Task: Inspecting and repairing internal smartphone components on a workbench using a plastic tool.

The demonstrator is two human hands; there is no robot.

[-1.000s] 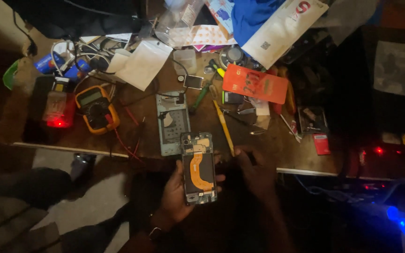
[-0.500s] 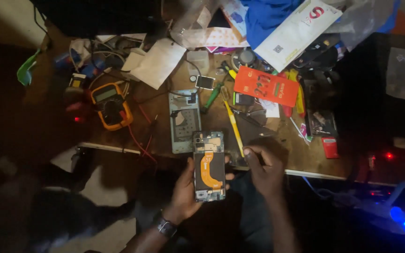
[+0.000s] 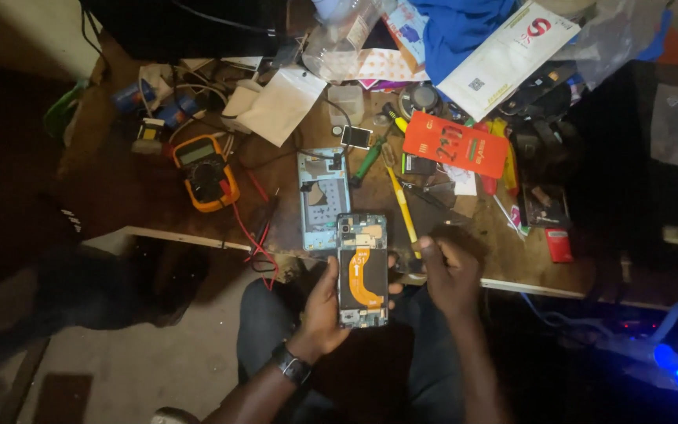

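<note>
My left hand [image 3: 325, 310] grips an opened phone [image 3: 362, 270] with its back cover off; an orange flex cable runs over the battery. It is held upright over my lap at the table's front edge. My right hand [image 3: 450, 275] sits just right of the phone, fingers curled at the table edge; I cannot tell whether it holds a small tool. A light-blue phone back panel [image 3: 323, 198] lies on the table just above the phone.
The wooden table [image 3: 143, 196] is cluttered: a yellow multimeter [image 3: 205, 172] with red leads at left, a yellow-handled tool [image 3: 402, 208], a green screwdriver [image 3: 369, 159], an orange card [image 3: 455, 145], white packaging [image 3: 504, 59], and small parts at right.
The view has shifted so the table and hands sit a little further right and higher in frame. The phone stays in my left hand; my right hand stays beside it.
</note>
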